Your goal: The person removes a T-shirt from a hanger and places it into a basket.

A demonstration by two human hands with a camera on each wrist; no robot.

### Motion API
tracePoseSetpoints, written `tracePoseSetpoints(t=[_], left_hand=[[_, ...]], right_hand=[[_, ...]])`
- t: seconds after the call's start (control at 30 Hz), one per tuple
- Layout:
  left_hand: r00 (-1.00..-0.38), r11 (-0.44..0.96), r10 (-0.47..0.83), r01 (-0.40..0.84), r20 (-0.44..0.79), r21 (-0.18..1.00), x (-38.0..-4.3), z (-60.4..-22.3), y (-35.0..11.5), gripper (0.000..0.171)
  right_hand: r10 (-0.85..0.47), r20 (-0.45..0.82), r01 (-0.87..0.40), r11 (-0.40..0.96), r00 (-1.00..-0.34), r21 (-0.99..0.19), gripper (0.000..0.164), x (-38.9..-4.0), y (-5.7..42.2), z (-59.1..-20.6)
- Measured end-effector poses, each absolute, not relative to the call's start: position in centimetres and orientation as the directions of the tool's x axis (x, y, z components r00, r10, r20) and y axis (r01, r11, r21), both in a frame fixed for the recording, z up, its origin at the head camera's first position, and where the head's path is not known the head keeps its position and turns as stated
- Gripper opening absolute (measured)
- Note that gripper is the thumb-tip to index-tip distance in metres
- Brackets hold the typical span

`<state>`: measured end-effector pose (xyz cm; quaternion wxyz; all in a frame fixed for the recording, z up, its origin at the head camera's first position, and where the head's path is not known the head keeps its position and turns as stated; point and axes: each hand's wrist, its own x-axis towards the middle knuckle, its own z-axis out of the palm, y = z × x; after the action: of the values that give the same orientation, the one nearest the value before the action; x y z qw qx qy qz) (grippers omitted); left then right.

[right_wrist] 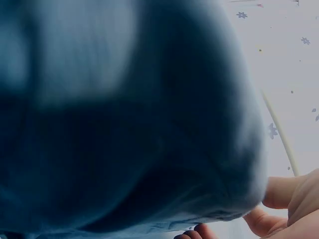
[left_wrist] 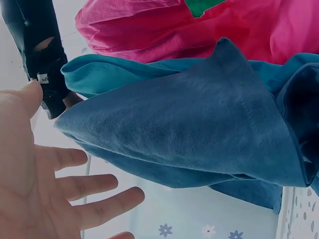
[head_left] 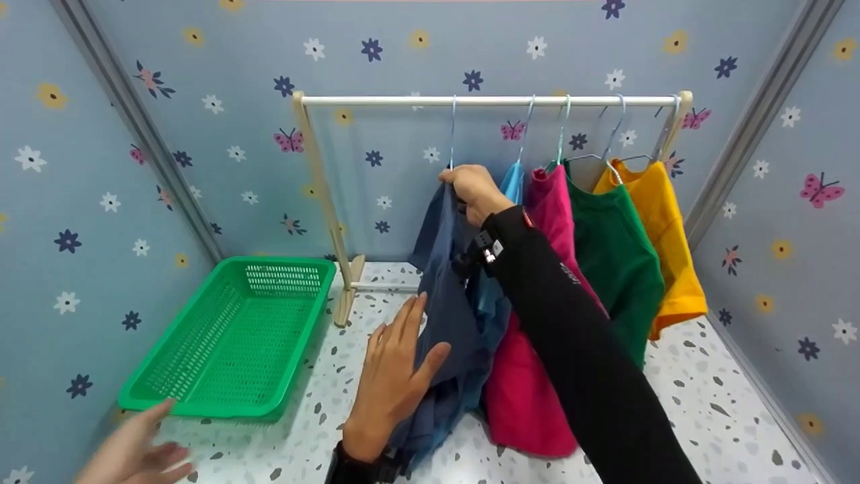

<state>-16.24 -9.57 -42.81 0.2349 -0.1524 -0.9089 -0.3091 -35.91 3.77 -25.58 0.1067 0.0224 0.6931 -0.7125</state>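
A dark blue shirt (head_left: 443, 302) hangs from a hanger on the white rail, its sleeve (left_wrist: 189, 124) large in the left wrist view. My right hand (head_left: 476, 191) grips the shirt's top, just below the hanger's hook (head_left: 453, 131). Beside the shirt's lower left side is my left hand (head_left: 396, 376), fingers straight, thumb spread, holding nothing. The left wrist view shows this left hand (left_wrist: 55, 174) palm-on, apart from the cloth. In the right wrist view, blurred blue cloth (right_wrist: 124, 139) hides most of the right hand's work.
The clothes rack (head_left: 376, 101) also carries a light blue garment (head_left: 514, 181), a pink one (head_left: 531, 403), a green one (head_left: 611, 249) and a yellow one (head_left: 665, 235). At left stands a green basket (head_left: 289, 386). Another person's hand (head_left: 138, 447) reaches in near its front edge.
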Motion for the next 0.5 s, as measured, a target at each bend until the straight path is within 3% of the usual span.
tracePoseSetpoints(t=[0.5], left_hand=[[-0.838, 0.758, 0.14, 0.434, 0.527, 0.488, -16.67, -43.15, -9.38, 0.069]], right_hand=[[-0.141, -0.196, 0.215, -0.132, -0.97, -0.968, 0.013, -35.97, 4.06, -25.34]])
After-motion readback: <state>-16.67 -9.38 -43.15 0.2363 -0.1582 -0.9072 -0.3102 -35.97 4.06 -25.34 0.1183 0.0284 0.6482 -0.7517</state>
